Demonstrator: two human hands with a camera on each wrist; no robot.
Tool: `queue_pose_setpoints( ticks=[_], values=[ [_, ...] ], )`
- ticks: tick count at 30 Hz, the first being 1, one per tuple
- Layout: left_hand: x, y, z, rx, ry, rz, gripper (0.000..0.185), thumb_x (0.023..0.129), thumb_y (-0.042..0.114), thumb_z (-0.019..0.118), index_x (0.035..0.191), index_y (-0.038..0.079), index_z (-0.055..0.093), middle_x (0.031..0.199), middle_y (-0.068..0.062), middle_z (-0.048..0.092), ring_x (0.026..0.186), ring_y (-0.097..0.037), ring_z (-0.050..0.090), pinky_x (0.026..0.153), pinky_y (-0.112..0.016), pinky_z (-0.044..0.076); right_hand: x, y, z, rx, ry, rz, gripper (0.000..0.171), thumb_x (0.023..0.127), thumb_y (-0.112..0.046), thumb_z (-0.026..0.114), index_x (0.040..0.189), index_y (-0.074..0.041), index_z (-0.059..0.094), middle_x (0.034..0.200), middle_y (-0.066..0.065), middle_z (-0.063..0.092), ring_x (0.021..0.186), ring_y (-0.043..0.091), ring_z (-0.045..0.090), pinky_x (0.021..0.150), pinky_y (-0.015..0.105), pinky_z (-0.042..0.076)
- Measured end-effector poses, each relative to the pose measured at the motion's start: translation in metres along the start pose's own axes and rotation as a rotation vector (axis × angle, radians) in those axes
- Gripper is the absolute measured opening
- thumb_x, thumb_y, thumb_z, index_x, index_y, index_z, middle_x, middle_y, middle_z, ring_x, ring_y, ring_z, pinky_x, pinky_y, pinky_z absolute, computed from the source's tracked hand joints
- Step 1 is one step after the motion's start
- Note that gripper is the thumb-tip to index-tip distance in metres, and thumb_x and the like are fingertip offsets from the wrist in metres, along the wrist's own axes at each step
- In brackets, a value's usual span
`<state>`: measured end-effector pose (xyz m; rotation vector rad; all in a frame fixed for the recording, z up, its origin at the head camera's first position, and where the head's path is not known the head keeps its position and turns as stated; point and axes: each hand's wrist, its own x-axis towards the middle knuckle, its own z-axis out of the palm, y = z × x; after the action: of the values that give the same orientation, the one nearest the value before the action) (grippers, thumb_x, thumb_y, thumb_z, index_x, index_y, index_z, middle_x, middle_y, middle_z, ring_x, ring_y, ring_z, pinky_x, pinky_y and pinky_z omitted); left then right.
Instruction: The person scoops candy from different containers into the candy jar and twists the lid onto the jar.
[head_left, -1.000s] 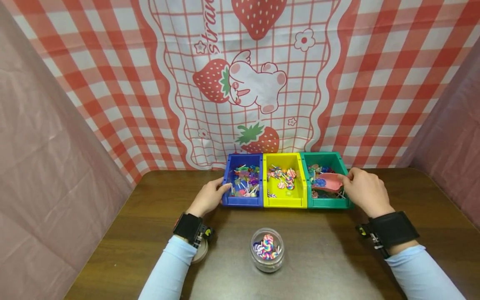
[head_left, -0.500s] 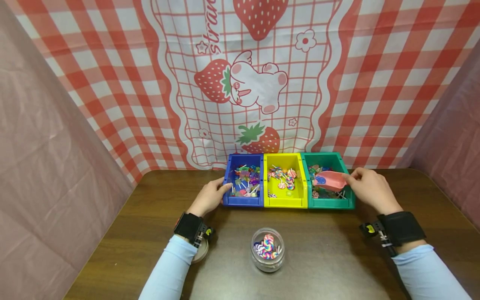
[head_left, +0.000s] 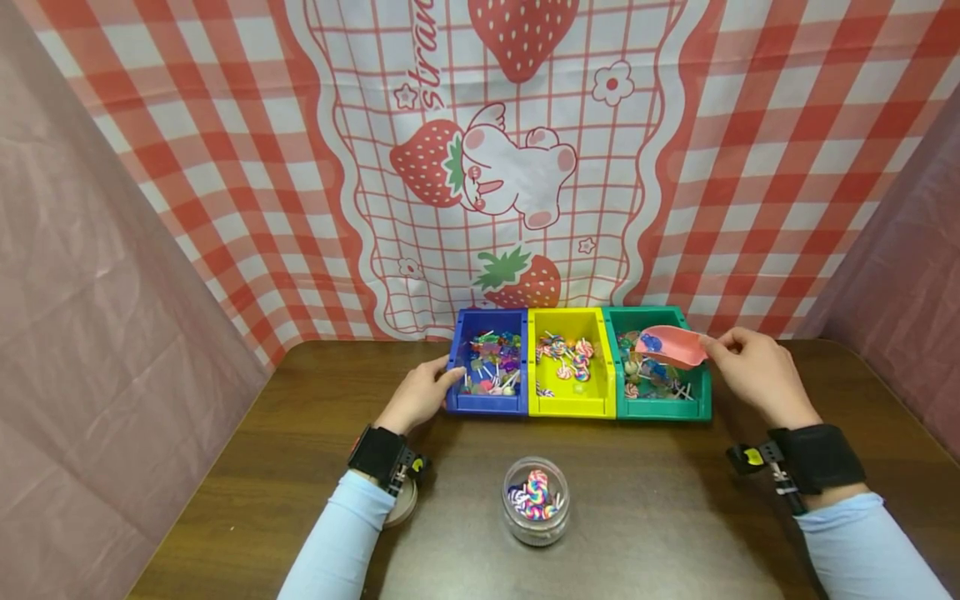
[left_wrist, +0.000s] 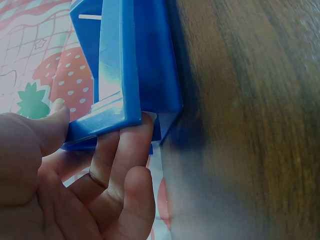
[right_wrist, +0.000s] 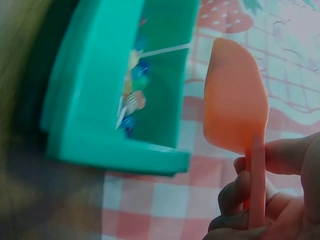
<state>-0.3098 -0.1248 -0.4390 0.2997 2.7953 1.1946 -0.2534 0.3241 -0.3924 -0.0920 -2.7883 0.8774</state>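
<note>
My left hand (head_left: 420, 392) grips the side wall of the blue bin (left_wrist: 112, 112), thumb on top and fingers curled beneath the edge. In the right wrist view, my right hand (right_wrist: 270, 195) holds a pink scoop (right_wrist: 235, 100) by its handle. The head view shows the scoop over the green bin (head_left: 663, 408), with a small blue piece (head_left: 651, 342) in its bowl. Colourful small charms lie in the green bin. Between the outer bins stands a yellow bin (head_left: 572, 406) with swirl lollipop charms (head_left: 581, 354).
A clear jar (head_left: 536, 533) with several swirl lollipop charms stands on the wooden table (head_left: 637, 517) in front of the bins. A round lid (head_left: 402, 504) lies partly under my left forearm. Behind the bins hangs a checked strawberry cloth (head_left: 750, 183).
My right hand has drawn the scoop up and to the right, out of the charms in the green bin, with the blue piece in it. The left hand stays on the blue bin.
</note>
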Motion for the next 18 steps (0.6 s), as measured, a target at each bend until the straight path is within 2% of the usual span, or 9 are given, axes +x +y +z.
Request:
queue_pose_setpoints(
  ticks=[4,10,14,18],
  values=[
    [-0.001,0.0,0.0,-0.002,-0.002,-0.002,0.052,0.103,0.044,0.052,0.148,0.017,0.051,0.07,-0.003,0.062,0.063,-0.024,0.061,0.06,-0.033,0.041,-0.004,-0.01,-0.004,0.035,-0.025,-0.033,0.052,0.103,-0.05,0.046,0.103,0.0,0.061,0.085,0.014,0.055,0.072,0.028,0.047,0.055,0.035,0.034],
    [-0.002,0.002,0.0,-0.006,0.002,0.004,0.053,0.103,0.045,0.053,0.147,0.017,0.051,0.069,-0.003,0.062,0.061,-0.023,0.06,0.061,-0.033,0.042,-0.015,-0.034,-0.011,0.107,-0.118,-0.087,0.049,0.101,-0.054,0.049,0.098,-0.007,0.059,0.074,0.009,0.046,0.061,0.024,0.042,0.05,0.034,0.031],
    [-0.001,0.002,0.001,0.0,0.006,-0.001,0.051,0.103,0.041,0.053,0.147,0.017,0.051,0.069,-0.004,0.062,0.062,-0.024,0.061,0.063,-0.033,0.042,-0.023,-0.053,-0.012,0.131,-0.196,-0.15,0.042,0.101,-0.049,0.053,0.095,-0.008,0.06,0.07,0.007,0.046,0.058,0.023,0.043,0.049,0.033,0.032],
    [-0.002,0.003,0.0,-0.004,0.005,-0.007,0.051,0.103,0.042,0.053,0.148,0.016,0.051,0.068,-0.005,0.062,0.064,-0.028,0.063,0.063,-0.034,0.042,-0.032,-0.07,-0.011,0.134,-0.249,-0.235,0.031,0.1,-0.04,0.059,0.09,-0.012,0.062,0.071,0.004,0.048,0.063,0.022,0.047,0.052,0.03,0.035]
  ],
)
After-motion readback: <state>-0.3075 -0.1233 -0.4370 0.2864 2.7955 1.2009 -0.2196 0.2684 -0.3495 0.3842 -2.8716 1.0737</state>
